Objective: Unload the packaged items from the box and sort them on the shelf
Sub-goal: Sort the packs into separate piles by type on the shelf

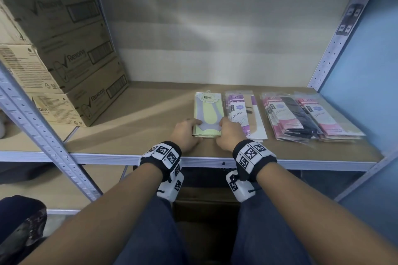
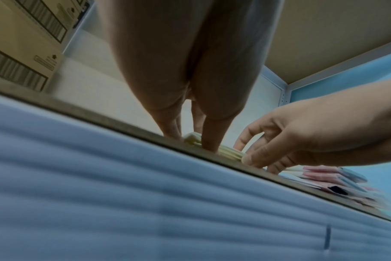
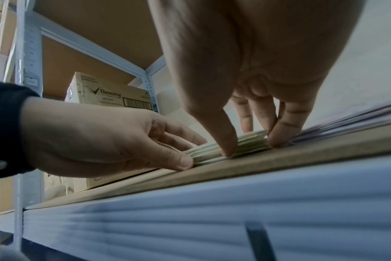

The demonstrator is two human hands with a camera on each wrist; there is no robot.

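Observation:
A stack of yellow-green ENE packs (image 1: 207, 109) lies flat on the brown shelf board (image 1: 140, 118), near its front edge. My left hand (image 1: 195, 129) grips the stack's near left corner, thumb at the edge and fingers over the top. My right hand (image 1: 221, 129) grips the near right corner; in the right wrist view its thumb (image 3: 228, 151) presses the near edge of the stack (image 3: 248, 141) while its fingers stand along the right side. To the right lie purple packs (image 1: 243, 114) and a pile of pink and black packs (image 1: 301, 116).
Stacked Rexona cartons (image 1: 71, 60) fill the shelf's left end. Perforated metal uprights (image 1: 336, 45) frame the bay, with a blue wall to the right. A metal rail (image 1: 301, 162) edges the shelf front. A dim brown cardboard surface (image 1: 204, 211) shows between my knees.

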